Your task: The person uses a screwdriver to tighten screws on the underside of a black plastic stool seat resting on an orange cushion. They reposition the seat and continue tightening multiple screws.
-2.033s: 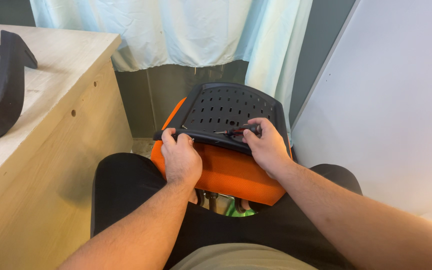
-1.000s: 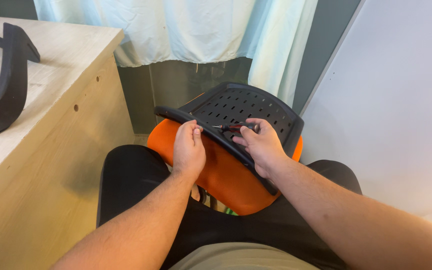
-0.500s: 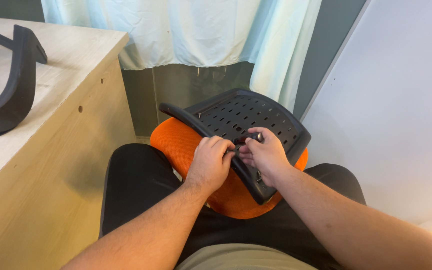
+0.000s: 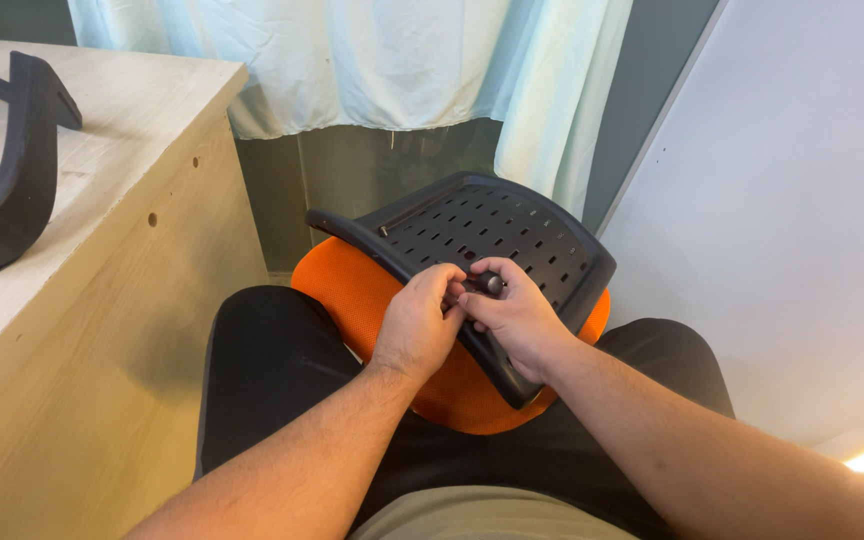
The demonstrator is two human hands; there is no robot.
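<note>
Head view, looking down at the lap of a seated person in black trousers. An orange padded seat cushion rests upside down across the thighs, tilted, with a black perforated plastic base plate lying against its upper face; the plate's curved rim runs from upper left to lower right and overhangs the cushion at the near edge. The left hand lies on the near rim of the plate, its grip curled around the rim with the fingertips drawn together beside a small dark knob-like part. The right hand meets it from the other side; its thumb and forefinger are pinched together on that small dark part, the remaining fingers folded under against the plate's rim. The two hands touch one another at the fingertips, just over the rim. Whether the small part is a screw head, a tool handle or a knob cannot be told, since the fingers cover most of it. To the left stands a pale wooden desk, its side panel just beside the left thigh; on its top lies a black curved plastic armrest piece, well apart from the hands. Behind the seat hangs a pale blue-green curtain over a dark wall, and a white panel stands to the right.
</note>
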